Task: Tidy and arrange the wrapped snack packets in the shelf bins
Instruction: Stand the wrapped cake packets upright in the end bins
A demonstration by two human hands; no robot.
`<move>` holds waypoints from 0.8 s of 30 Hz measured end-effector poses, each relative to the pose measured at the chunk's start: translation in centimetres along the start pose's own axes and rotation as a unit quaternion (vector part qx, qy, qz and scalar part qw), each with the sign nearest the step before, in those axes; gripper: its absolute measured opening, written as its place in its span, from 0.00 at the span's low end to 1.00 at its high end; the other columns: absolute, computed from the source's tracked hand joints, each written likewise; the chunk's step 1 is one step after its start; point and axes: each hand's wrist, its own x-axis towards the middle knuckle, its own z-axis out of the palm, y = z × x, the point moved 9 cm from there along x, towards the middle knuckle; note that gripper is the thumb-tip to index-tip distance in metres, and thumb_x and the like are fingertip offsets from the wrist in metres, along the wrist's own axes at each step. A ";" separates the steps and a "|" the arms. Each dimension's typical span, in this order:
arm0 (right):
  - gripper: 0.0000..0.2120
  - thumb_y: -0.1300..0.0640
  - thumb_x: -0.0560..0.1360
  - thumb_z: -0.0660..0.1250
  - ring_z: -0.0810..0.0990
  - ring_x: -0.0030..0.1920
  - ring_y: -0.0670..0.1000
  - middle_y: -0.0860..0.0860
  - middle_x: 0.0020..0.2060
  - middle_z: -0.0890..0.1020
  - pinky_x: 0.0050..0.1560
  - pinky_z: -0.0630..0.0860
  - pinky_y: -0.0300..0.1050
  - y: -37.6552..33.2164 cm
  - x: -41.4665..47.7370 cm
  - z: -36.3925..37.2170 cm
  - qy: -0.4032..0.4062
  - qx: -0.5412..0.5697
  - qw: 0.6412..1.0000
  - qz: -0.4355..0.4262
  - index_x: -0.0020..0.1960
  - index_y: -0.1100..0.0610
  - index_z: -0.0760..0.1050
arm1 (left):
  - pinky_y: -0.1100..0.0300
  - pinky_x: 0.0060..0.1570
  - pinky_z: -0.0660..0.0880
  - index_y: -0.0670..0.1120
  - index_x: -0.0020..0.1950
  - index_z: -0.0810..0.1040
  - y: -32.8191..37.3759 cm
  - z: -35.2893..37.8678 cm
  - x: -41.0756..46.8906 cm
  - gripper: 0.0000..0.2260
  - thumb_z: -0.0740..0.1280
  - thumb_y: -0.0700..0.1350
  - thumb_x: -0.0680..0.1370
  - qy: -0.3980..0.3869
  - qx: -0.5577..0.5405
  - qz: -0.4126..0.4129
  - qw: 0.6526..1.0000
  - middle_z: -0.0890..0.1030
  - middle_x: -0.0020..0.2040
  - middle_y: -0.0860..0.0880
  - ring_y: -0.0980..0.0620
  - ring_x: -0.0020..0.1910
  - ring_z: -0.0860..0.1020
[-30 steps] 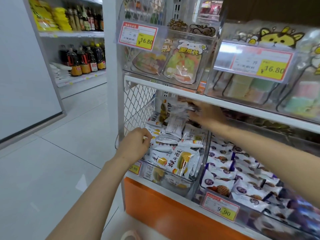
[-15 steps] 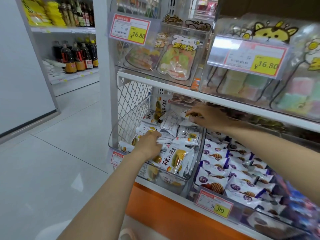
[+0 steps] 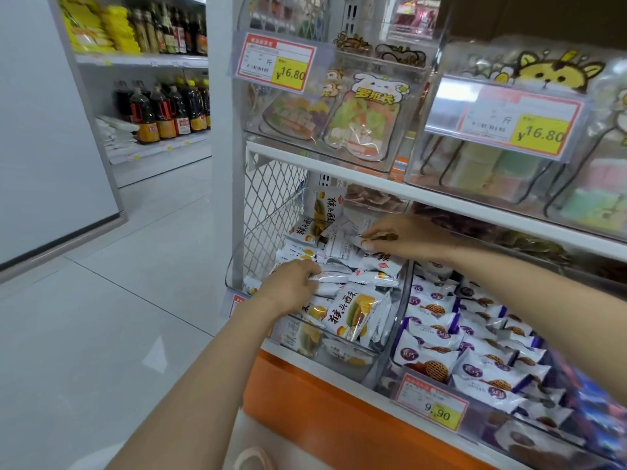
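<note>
Where the shelf (image 3: 339,176) carries two clear lower bins, the left bin (image 3: 339,354) holds a heap of white packets (image 3: 353,313), too many to count, and the right bin (image 3: 543,442) holds purple packets (image 3: 427,347). The left hand (image 3: 291,286) curls its fingers (image 3: 311,272) on one white packet mid-heap. The right hand (image 3: 407,237) pinches another farther back. Three price tags (image 3: 431,407) show fully.

Both arms are bare to the frame's edge. The left hand (image 3: 291,286) and left forearm (image 3: 203,378) enter from 7 o'clock, the right hand (image 3: 407,237) and right forearm (image 3: 529,293) from 4 o'clock. Its nails look short and pale.
</note>
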 end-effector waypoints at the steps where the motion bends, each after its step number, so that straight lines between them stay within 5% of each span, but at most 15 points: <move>1: 0.20 0.38 0.74 0.64 0.71 0.66 0.49 0.45 0.66 0.74 0.66 0.67 0.49 -0.4 0.4 -0.3 0.016 -0.003 1.000 -0.004 0.63 0.44 0.74 | 0.59 0.58 0.69 0.47 0.68 0.70 -0.2 -0.8 -0.1 0.15 0.59 0.43 0.81 0.025 0.014 -0.002 1.000 0.70 0.68 0.45 0.47 0.64 0.71; 5: 0.17 0.44 0.77 0.62 0.69 0.68 0.50 0.46 0.68 0.71 0.65 0.66 0.45 -3.4 3.0 0.5 0.006 -0.033 0.997 -0.066 0.66 0.42 0.71 | 0.60 0.49 0.68 0.45 0.65 0.72 -1.7 -3.1 -0.6 0.14 0.59 0.44 0.81 0.082 0.043 -0.029 0.995 0.73 0.64 0.43 0.47 0.59 0.73; 13: 0.25 0.39 0.80 0.49 0.56 0.75 0.52 0.49 0.74 0.63 0.74 0.51 0.60 -3.4 5.8 6.0 -0.162 -0.167 0.968 -0.098 0.70 0.48 0.68 | 0.57 0.55 0.71 0.45 0.65 0.72 -2.2 -2.4 -0.1 0.13 0.58 0.43 0.81 0.070 0.020 -0.041 0.997 0.72 0.64 0.44 0.46 0.59 0.74; 18: 0.30 0.35 0.76 0.47 0.73 0.64 0.52 0.51 0.64 0.75 0.69 0.62 0.55 -2.9 4.8 5.8 -0.153 -0.113 0.978 -0.089 0.63 0.54 0.73 | 0.58 0.56 0.70 0.46 0.67 0.70 -1.7 -0.9 0.3 0.15 0.58 0.42 0.81 0.027 -0.008 -0.032 0.999 0.72 0.65 0.44 0.46 0.61 0.72; 21: 0.24 0.36 0.78 0.51 0.79 0.52 0.47 0.48 0.54 0.81 0.59 0.72 0.47 -3.1 5.7 5.9 -0.159 -0.082 0.982 -0.069 0.58 0.49 0.76 | 0.58 0.58 0.70 0.48 0.70 0.67 -1.4 0.1 0.3 0.16 0.59 0.45 0.81 -0.019 -0.009 -0.027 0.999 0.72 0.66 0.44 0.46 0.62 0.72; 24: 0.11 0.45 0.79 0.59 0.80 0.41 0.43 0.44 0.48 0.82 0.44 0.75 0.38 -4.0 8.5 3.3 -0.063 -0.036 0.995 -0.066 0.56 0.44 0.77 | 0.60 0.57 0.67 0.48 0.72 0.63 -1.1 0.4 0.3 0.19 0.59 0.47 0.81 -0.044 0.009 -0.024 0.999 0.70 0.68 0.44 0.45 0.64 0.70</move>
